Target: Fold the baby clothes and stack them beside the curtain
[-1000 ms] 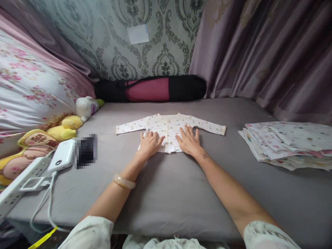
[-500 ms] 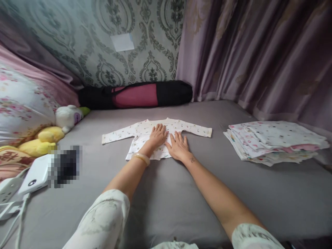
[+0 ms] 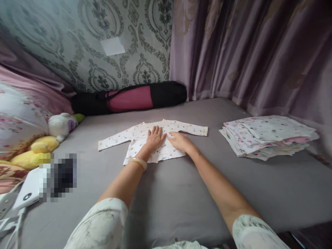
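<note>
A small white long-sleeved baby shirt with a tiny scattered print lies spread on the grey bed sheet, both sleeves stretched out sideways. Flat on its middle rests my left hand, fingers spread and pointing away from me, a pale bangle at the wrist. My right hand is tilted onto its edge at the shirt's right half, its fingers stretched toward the left hand. Part of the shirt's front is hidden under both hands.
At the right lies a stack of folded printed baby clothes. A long black and maroon bag lies along the wall. To the left are plush toys, a floral pillow and a white power bank with cables.
My right hand has turned from lying palm down to resting on its edge, uncovering the shirt's lower right corner. The left hand stays flat. The view has shifted slightly.
</note>
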{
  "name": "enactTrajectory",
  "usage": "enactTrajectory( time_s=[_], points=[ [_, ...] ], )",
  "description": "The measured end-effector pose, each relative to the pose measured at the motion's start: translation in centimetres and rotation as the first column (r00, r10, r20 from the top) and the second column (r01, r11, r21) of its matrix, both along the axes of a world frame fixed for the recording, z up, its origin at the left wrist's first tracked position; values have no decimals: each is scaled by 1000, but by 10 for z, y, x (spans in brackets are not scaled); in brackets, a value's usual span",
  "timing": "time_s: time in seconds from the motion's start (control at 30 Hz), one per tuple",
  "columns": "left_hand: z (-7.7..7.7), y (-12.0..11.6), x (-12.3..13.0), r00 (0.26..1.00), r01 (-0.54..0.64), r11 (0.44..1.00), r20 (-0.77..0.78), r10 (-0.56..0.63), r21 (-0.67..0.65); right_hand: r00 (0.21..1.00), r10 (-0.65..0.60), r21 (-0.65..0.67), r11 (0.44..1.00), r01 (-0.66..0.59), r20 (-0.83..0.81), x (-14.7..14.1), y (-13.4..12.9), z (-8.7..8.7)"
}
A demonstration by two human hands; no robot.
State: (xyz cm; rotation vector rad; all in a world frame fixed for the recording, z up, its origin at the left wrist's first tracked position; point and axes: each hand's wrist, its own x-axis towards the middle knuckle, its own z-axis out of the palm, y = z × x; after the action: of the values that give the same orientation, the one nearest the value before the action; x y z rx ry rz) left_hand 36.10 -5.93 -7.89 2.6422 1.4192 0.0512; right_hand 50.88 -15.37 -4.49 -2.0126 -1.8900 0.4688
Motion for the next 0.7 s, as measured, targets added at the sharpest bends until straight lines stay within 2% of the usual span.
enactTrajectory(
  time_s=[0.07,0.13,0.2,0.3,0.37,0.47,0.7],
  points=[
    [2,-1,0,1000,3,1000,0,-3,-8,990,-124,92,987,129,-60,28,6,8],
    [3,-1,0,1000,4,1000,0,-4,-16,959,-283,86,955,284,-23,60,8,12],
    [2,-1,0,1000,6,1000,7,-6,-17,903,-415,34,910,414,106,90,7,12],
    [-1,1,0,1000,16,1000,24,-16,-1,812,-513,3,846,534,279,121,0,7],
    [-4,2,0,999,21,1000,24,-21,10,779,-534,-33,818,575,329,133,-2,3],
    [-6,3,0,1000,17,1000,14,-18,14,777,-526,-112,799,591,346,141,0,-1],
    [-6,3,0,999,14,1000,37,-15,11,769,-611,-182,748,639,188,158,15,-12]
  ],
)
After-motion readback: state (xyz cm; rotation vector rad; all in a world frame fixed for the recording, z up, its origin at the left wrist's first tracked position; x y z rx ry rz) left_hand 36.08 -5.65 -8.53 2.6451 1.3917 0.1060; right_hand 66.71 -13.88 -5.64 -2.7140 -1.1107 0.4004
